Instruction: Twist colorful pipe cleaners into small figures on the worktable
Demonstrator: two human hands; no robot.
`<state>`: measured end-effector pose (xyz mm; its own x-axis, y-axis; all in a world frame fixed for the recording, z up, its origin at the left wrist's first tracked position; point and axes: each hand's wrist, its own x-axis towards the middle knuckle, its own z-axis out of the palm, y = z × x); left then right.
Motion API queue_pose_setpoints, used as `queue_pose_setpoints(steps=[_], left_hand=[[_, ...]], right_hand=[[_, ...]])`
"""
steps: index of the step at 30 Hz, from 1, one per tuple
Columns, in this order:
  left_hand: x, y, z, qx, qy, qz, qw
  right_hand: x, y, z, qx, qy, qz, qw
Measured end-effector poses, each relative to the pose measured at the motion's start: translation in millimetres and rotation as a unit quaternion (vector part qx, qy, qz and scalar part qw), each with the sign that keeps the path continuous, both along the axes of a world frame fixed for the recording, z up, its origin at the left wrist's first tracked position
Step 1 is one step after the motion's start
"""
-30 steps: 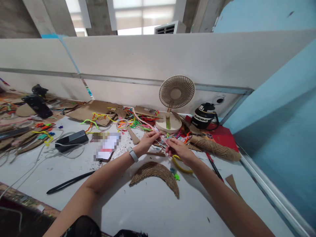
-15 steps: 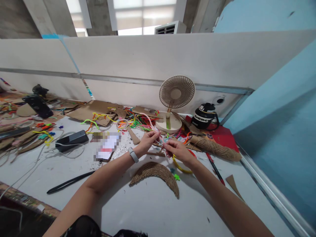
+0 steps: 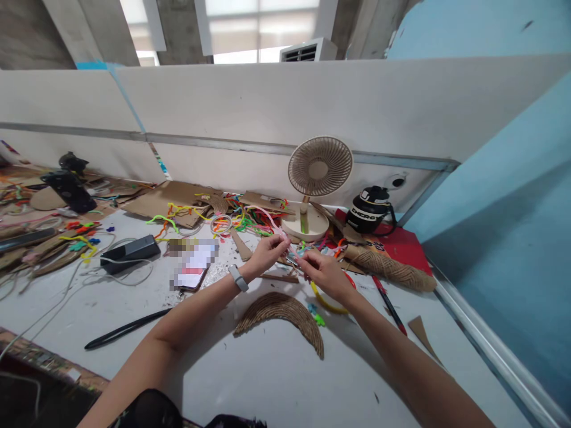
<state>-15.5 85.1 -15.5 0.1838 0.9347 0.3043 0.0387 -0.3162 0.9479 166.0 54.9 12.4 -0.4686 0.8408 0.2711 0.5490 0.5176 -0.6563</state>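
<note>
Pinched fingers of my left hand hold a pink pipe cleaner, whose free end arcs up and to the left. My right hand is closed just to the right, at the lower end of the pink strands. A small metal tool shows between the two hands; which fingers grip it is hard to tell. Below the hands, a crescent covered in brown twine lies on the white table. A yellow ring and small green pieces lie under my right wrist.
A fan stands behind the hands, amid colourful pipe cleaners and cardboard. At the right are a black jar, a twine roll and a red-black pen. A phone and a black box lie left.
The pink pipe cleaner's free end has shifted slightly left. My left hand has moved a little left, and my right hand has turned slightly.
</note>
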Motion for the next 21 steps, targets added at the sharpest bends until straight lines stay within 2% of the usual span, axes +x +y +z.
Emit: queue_pose_setpoints(steps=[5, 11, 15, 21], left_hand=[[-5.4, -0.2, 2.9, 0.038, 0.082, -0.031, 0.995], [-14.4, -0.3, 12.6, 0.066, 0.152, -0.067, 0.984], [-19.3, 1.8, 15.8, 0.072, 0.18, -0.098, 0.976], [-23.7, 0.7, 20.7, 0.052, 0.162, -0.158, 0.973]], right_hand=[[-1.2, -2.3, 0.0, 0.072, -0.061, -0.005, 0.996], [0.8, 0.8, -3.6, 0.078, -0.065, 0.002, 0.995], [3.8, 5.6, -3.8, 0.058, -0.026, -0.005, 0.998], [6.8, 10.6, -5.1, -0.028, 0.059, -0.006, 0.998]])
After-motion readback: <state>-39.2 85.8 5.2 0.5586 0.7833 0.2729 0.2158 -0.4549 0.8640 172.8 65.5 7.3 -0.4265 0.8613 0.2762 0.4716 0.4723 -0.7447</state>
